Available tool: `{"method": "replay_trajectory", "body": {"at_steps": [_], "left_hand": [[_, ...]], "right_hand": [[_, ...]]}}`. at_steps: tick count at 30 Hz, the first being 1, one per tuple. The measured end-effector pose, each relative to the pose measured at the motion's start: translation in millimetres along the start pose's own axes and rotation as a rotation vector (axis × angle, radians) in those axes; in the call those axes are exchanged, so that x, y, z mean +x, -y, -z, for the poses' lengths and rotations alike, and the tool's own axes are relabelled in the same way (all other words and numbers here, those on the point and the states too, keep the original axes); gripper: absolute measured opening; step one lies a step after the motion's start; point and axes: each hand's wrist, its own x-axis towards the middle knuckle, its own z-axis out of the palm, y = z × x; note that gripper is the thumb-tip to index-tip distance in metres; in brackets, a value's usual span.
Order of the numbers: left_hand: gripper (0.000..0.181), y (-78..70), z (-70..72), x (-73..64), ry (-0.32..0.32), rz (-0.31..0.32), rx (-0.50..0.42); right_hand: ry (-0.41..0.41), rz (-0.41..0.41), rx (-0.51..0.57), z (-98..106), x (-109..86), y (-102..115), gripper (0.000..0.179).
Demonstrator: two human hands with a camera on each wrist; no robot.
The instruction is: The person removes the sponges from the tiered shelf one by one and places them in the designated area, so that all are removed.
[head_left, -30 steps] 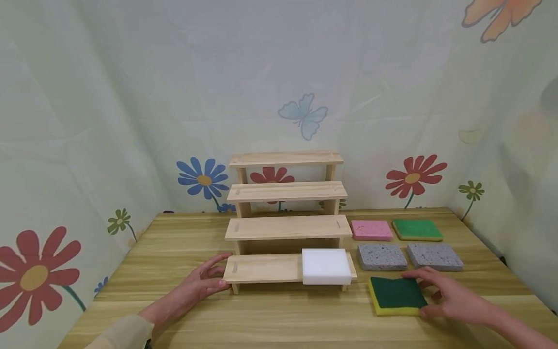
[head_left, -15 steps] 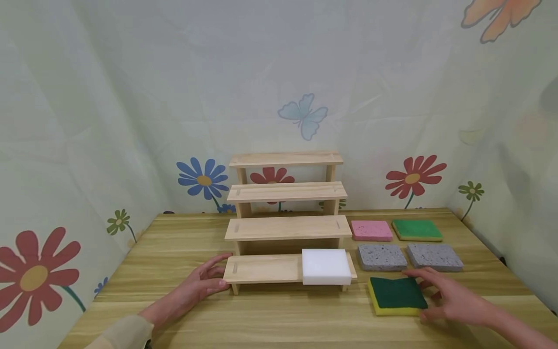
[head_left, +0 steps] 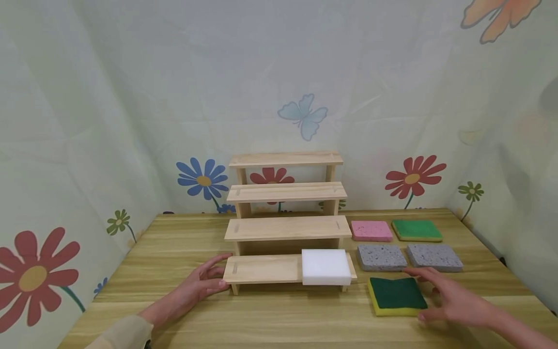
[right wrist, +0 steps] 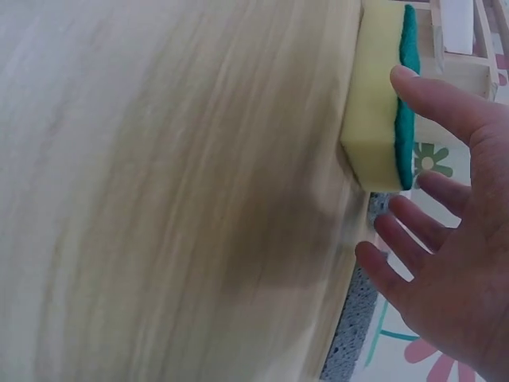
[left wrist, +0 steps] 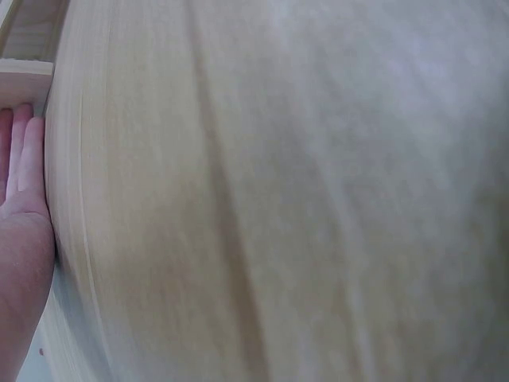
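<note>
In the head view my left hand (head_left: 196, 286) is at the left end of the lowest step of a wooden tiered stand (head_left: 263, 269). Its thumb and fingertips touch the wood there; the left wrist view shows the fingers straight. A white sponge block (head_left: 326, 266) lies on that step's right end. To the right on the table is a yellow sponge with a dark green scouring side up (head_left: 397, 293). Beside its right edge my right hand (head_left: 457, 298) holds nothing, fingers spread. In the right wrist view the thumb lies close to the sponge (right wrist: 378, 103); whether it touches is unclear.
Behind the scouring sponge, two grey speckled blocks (head_left: 382, 257) lie side by side on the wooden table (head_left: 279, 325). Farther back are a pink sponge (head_left: 372, 230) and a green-topped sponge (head_left: 417, 230). A flowered cloth backdrop (head_left: 279, 72) surrounds the table.
My right hand has loosened and drawn slightly away from the scouring sponge, its fingers spreading. The left hand, the stand and the sponges look unmoved.
</note>
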Motion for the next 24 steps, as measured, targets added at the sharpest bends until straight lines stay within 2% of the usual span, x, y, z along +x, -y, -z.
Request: {"method": "replay_trajectory", "body": {"at_steps": [6,13,17,24], "left_hand": [[0.074,1.3,0.8,0.5,0.004,-0.005,0.0],[0.075,0.1,-0.4,-0.1,-0.006,0.001,-0.033],[0.075,-0.8,-1.0,-0.6,-0.01,0.003,-0.028],[0.075,-0.8,-0.8,1.0,-0.018,0.016,-0.048]], "right_hand": [[-0.097,-0.004,-0.075,2,1.3,14,0.072],[-0.189,-0.002,-0.172,4,8.7,34,0.064],[-0.247,0.024,-0.197,1,15.1,48,0.062],[-0.281,0.035,-0.2,-5,27.2,75,0.066]]}}
